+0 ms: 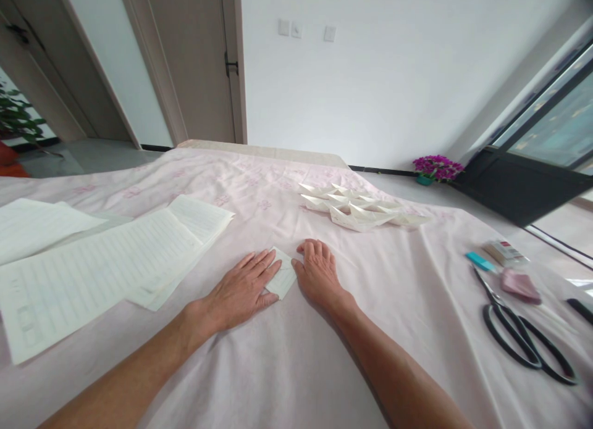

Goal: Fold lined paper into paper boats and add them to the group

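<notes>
A small folded square of pale paper (283, 283) lies on the pink cloth, turned so that one corner points toward me. My left hand (243, 290) rests flat over its left side, fingers stretched out and thumb spread along the near edge. My right hand (319, 271) lies at the paper's right corner, with the thumb tip at the edge and the fingers loosely bent on the cloth. Beyond my right hand stand several folded paper boats (356, 216) in a close group.
Lined paper sheets (102, 256) overlap at the left. At the right lie black-handled scissors (498, 305), a blue block (480, 260), a small packet (504, 254), a pink item (519, 285) and a dark object (580, 310). The cloth (259, 367) has soft wrinkles.
</notes>
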A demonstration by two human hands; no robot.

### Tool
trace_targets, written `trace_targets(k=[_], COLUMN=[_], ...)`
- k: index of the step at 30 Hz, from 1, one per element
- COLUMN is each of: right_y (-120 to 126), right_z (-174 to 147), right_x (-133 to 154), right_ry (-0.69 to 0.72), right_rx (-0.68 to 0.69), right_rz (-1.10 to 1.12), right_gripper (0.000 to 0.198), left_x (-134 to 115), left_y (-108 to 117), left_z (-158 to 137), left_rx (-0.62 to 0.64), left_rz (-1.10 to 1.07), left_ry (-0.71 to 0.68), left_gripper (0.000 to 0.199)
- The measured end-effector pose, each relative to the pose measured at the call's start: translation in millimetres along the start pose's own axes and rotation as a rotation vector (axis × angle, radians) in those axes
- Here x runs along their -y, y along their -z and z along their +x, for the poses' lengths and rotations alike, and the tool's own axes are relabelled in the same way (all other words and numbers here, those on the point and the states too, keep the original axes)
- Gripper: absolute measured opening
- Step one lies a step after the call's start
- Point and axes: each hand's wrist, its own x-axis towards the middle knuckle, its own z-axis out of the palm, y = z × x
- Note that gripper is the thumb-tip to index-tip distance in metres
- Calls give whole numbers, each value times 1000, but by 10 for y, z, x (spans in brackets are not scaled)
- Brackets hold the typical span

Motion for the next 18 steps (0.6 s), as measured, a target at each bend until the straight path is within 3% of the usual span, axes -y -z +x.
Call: trace_targets(k=[8,11,14,18], right_y=[88,106,73,16], right_z=[-10,-35,-90,-158], right_x=[-182,-79,76,197], right_ry=[33,163,346,355], right_rx=[10,-66,-19,74], right_rz=[22,144,293,261], right_gripper=[19,26,34,39], left_x=[11,15,18,-9], left_y=[10,-1,-1,68], left_z=[-17,-28,-31,-39], left_rx=[22,21,32,23], left_rz=[-6,-17,-26,-7], left_ry=[0,6,-2,-1], left_gripper=[61,61,63,63])
